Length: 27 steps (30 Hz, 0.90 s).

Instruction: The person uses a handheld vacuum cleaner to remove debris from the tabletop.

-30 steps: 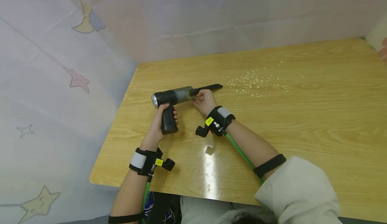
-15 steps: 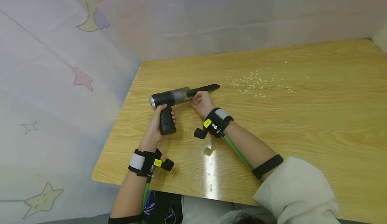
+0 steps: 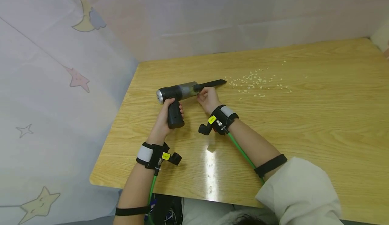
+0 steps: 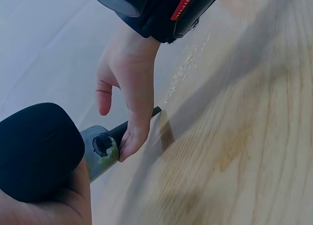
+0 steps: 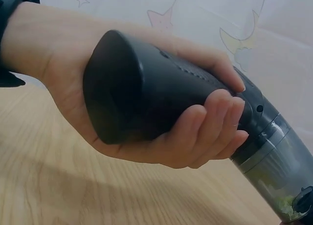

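Observation:
A black handheld vacuum cleaner [image 3: 173,113] with a clear dust cup [image 3: 188,89] and a long flat nozzle [image 3: 212,83] lies across both hands, pointing right. My left hand [image 3: 162,118] grips its handle; the right wrist view shows fingers [image 5: 220,110] wrapped around the grip. My right hand [image 3: 209,100] is at the nozzle's base, fingers beneath it and against the cup's front, with the thumb apart in the left wrist view. Greenish-yellow bits show inside the cup [image 5: 274,186]. Pale crumbs [image 3: 255,81] are scattered on the table just beyond the nozzle tip.
The wooden table [image 3: 319,123] extends far to the right. Its left edge and front edge lie near the arms. A printed cloth [image 3: 212,19] hangs behind the table and along the left. Green cables [image 3: 243,152] run from the wrist bands along both forearms.
Both hands have carried the vacuum cleaner slightly rightward and away from me. Its nozzle tip is nearer the crumbs, and the grips look the same.

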Available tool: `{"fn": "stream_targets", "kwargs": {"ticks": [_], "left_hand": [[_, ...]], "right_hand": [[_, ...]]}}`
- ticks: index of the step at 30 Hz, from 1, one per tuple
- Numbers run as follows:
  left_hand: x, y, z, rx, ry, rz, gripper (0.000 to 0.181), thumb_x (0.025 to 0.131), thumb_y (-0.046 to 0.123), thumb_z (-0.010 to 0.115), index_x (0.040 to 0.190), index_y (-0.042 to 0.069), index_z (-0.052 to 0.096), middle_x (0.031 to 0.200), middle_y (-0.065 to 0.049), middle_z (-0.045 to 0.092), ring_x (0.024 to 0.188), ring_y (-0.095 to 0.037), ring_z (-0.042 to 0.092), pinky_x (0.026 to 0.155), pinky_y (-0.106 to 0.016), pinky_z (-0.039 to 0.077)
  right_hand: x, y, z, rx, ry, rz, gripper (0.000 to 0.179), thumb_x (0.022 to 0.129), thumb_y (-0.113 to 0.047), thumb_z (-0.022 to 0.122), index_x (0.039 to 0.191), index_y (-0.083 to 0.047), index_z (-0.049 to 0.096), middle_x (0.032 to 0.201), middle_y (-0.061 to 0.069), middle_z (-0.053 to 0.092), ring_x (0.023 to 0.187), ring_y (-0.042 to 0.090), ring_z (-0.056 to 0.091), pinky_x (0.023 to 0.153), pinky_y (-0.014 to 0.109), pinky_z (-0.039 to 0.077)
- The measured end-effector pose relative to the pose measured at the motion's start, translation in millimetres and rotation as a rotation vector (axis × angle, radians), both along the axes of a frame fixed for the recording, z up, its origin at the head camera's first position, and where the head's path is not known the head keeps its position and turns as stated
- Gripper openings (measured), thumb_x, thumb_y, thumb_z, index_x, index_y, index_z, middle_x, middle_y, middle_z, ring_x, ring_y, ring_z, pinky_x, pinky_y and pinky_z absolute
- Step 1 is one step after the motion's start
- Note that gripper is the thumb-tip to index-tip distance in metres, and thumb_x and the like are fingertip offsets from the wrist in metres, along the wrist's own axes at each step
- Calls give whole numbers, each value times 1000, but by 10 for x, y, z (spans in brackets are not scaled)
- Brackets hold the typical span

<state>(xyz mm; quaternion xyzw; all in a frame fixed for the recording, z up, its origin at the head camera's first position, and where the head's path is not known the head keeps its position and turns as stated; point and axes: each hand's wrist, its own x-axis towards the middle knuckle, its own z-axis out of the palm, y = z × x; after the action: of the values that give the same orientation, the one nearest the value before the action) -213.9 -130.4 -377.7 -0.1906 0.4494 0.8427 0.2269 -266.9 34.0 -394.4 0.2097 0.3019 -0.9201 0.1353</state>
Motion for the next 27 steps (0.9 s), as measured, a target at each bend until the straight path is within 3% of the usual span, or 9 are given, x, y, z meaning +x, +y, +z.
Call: {"fn": "stream_targets", "kwargs": {"ticks": [3, 6, 10, 17, 20, 22, 23, 25, 27], "left_hand": [[-47, 66, 13, -2, 4, -4, 27, 97, 36, 45, 107, 11, 47, 77, 5, 54, 63, -6, 53, 58, -17, 47], [-75, 126, 19, -12, 1, 3, 28, 96, 37, 45, 105, 10, 47, 76, 5, 54, 63, -6, 52, 58, -17, 47], [-85, 179, 5, -24, 22, 4, 26, 96, 36, 44, 104, 11, 47, 77, 5, 53, 65, -6, 51, 59, -18, 47], [-92, 164, -25, -19, 35, 23, 27, 97, 38, 43, 104, 12, 45, 77, 7, 52, 64, -5, 50, 60, -17, 46], [-106, 166, -23, -9, 38, 30, 28, 97, 38, 43, 105, 11, 45, 77, 7, 51, 64, -5, 50, 60, -17, 46], [-118, 179, -17, -10, 42, 31, 27, 97, 38, 43, 103, 12, 46, 77, 6, 52, 64, -5, 50, 61, -17, 45], [-123, 190, -13, -11, 41, 33, 27, 97, 38, 44, 103, 12, 46, 77, 6, 52, 64, -5, 51, 61, -17, 45], [-135, 212, -10, -16, 35, 40, 27, 96, 38, 45, 102, 12, 47, 77, 6, 52, 63, -5, 51, 61, -18, 46], [-146, 241, -6, -24, 30, 44, 27, 96, 38, 45, 103, 12, 46, 77, 6, 52, 63, -5, 50, 61, -17, 46]], "right_hand": [[-37, 35, 10, 19, 21, -1, 37, 85, 5, 32, 120, -6, 28, 117, 9, 36, 84, 15, 44, 110, 30, 32], [-49, 75, 17, 16, 20, -5, 57, 85, 5, 31, 139, -9, 16, 137, 13, 29, 102, 20, 46, 117, 32, 28], [-59, 114, 11, 12, 8, -8, 63, 86, 4, 30, 146, -6, 14, 150, 15, 28, 130, 26, 41, 119, 32, 26], [-118, 100, -20, -36, 28, 59, 64, 83, 9, 27, 145, -1, 17, 155, 14, 25, 142, 21, 32, 122, 31, 18], [-136, 97, -35, -37, 39, 76, 44, 81, 11, 27, 122, 0, 40, 153, 8, 31, 135, 17, 39, 122, 32, 16], [-151, 103, -53, -47, 67, 68, 26, 80, 12, 25, 86, -1, 47, 119, 7, 57, 109, 16, 51, 117, 28, 21], [-156, 109, -59, -56, 84, 63, 27, 79, 13, 24, 70, -4, 43, 96, 5, 58, 94, 15, 49, 111, 25, 23], [-162, 123, -70, -73, 115, 64, 35, 78, 14, 22, 52, -9, 30, 63, -1, 41, 72, 13, 35, 98, 24, 22], [-169, 139, -76, -92, 142, 62, 42, 77, 15, 20, 44, -11, 26, 53, -1, 18, 65, 15, 22, 91, 28, 18]]}}
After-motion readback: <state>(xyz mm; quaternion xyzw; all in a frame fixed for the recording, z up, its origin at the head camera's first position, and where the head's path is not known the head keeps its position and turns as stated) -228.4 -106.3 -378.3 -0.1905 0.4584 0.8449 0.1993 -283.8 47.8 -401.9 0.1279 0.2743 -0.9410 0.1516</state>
